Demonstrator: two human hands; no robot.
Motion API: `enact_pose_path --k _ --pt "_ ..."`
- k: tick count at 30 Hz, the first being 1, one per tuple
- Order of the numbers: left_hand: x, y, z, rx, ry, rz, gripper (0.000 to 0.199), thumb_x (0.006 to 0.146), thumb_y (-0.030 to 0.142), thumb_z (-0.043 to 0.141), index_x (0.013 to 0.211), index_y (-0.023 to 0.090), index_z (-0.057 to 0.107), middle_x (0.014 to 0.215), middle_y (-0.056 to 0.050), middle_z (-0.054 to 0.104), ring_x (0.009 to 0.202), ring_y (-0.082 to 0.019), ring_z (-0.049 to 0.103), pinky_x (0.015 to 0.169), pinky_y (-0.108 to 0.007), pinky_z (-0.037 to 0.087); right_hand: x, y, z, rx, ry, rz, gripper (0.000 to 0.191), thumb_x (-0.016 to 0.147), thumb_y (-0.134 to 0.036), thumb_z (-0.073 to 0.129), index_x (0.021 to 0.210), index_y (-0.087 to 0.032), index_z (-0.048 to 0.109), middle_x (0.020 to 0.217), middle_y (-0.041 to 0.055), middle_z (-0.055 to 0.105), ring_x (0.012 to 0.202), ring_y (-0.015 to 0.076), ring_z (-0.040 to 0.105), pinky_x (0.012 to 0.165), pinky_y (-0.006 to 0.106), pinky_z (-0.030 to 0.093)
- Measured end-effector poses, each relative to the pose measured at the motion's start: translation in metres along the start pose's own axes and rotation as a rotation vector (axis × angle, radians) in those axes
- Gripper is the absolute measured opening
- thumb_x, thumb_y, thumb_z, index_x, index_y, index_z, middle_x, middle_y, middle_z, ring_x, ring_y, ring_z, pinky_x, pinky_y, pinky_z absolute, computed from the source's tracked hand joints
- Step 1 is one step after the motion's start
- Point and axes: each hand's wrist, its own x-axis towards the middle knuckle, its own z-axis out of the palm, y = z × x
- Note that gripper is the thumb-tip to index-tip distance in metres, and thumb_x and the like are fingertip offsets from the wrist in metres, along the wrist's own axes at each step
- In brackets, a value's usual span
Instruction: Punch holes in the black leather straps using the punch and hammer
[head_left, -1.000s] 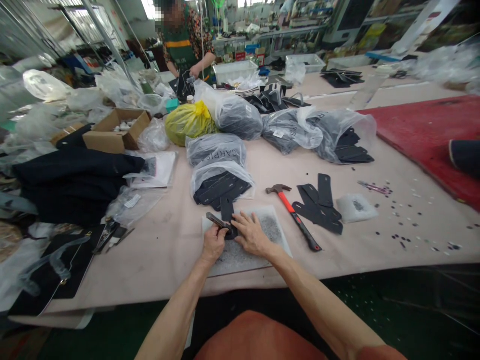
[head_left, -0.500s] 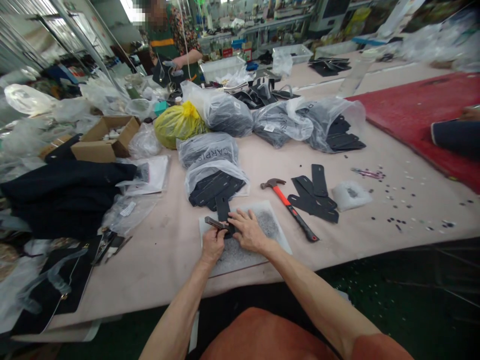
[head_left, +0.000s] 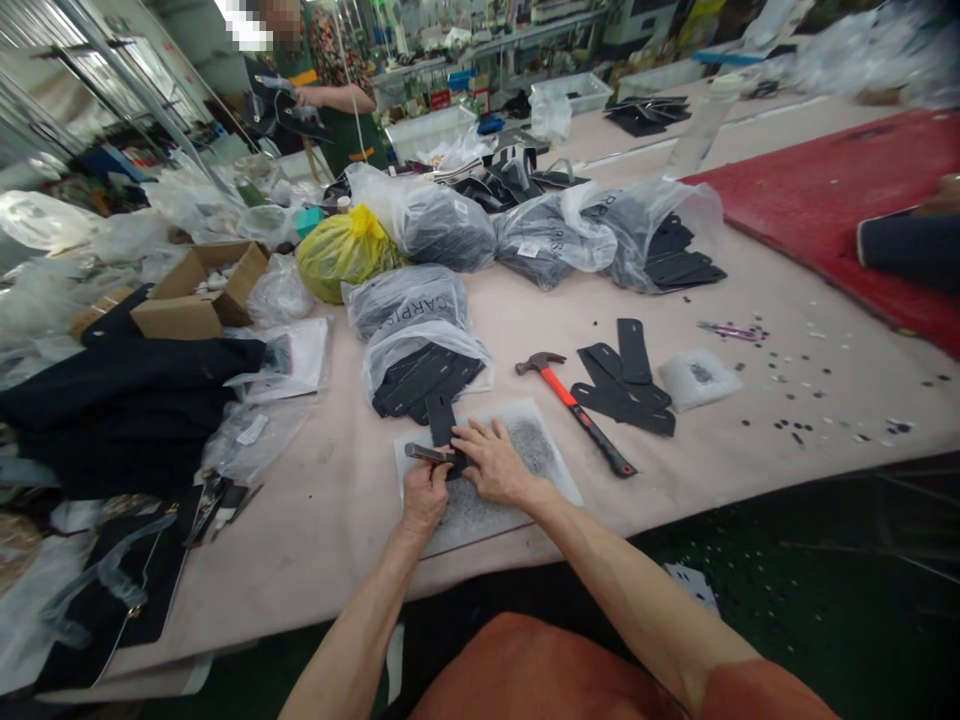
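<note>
My left hand (head_left: pixel 425 492) is closed round a dark metal punch tool (head_left: pixel 426 453), which lies tilted with its end pointing left. Fingers spread, my right hand (head_left: pixel 495 462) lies on the lower part of a black strip (head_left: pixel 441 418). Beneath both is a white speckled board (head_left: pixel 536 430). The strip's lower end is partly hidden by my fingers. A hammer (head_left: pixel 577 410) with a red and black handle rests to the right of the board. Farther right are several loose black strips (head_left: pixel 634 352) and a small white block (head_left: pixel 699 378).
Behind the board, an open plastic bag (head_left: pixel 409 300) holds more black strips. A yellow bag (head_left: pixel 349 258), cardboard box (head_left: pixel 180 305) and dark cloth (head_left: pixel 112 410) stand left. Scissors (head_left: pixel 729 330) and small bits lie right. A person (head_left: pixel 341 80) stands behind; another's sleeve (head_left: pixel 904 250) shows right.
The view has shifted slightly. The punch tool in my left hand has tipped a little flatter. My right hand stays on the strip. The person behind has moved a dark item leftward and up.
</note>
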Motion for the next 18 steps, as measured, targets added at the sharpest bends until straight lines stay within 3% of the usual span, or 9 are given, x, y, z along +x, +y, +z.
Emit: enact_pose_path --k 13,18 --pt "-0.0002 0.0018 0.0024 0.056 -0.015 0.030 0.026 0.089 0.024 0.047 0.105 0.020 0.067 0.108 -0.006 0.072 0.105 -0.021 0.065 0.097 -0.039 0.050 0.0001 0.0022 0.0007 0.016 0.015 0.000 0.056 0.079 -0.019 0.060 0.133 -0.024 0.050 0.146 0.0058 0.044 0.138 0.0294 0.027 0.112 0.059 0.010" --pt "0.0024 0.0049 0.0073 0.188 -0.041 0.055 0.023 0.087 0.021 0.048 0.102 0.020 0.066 0.099 -0.007 0.072 0.095 -0.022 0.067 0.087 -0.035 0.052 0.0005 0.0015 0.0011 0.016 0.008 -0.005 0.055 0.079 -0.018 0.060 0.132 -0.024 0.050 0.145 0.0054 0.044 0.138 0.0285 0.026 0.112 0.058 0.009"
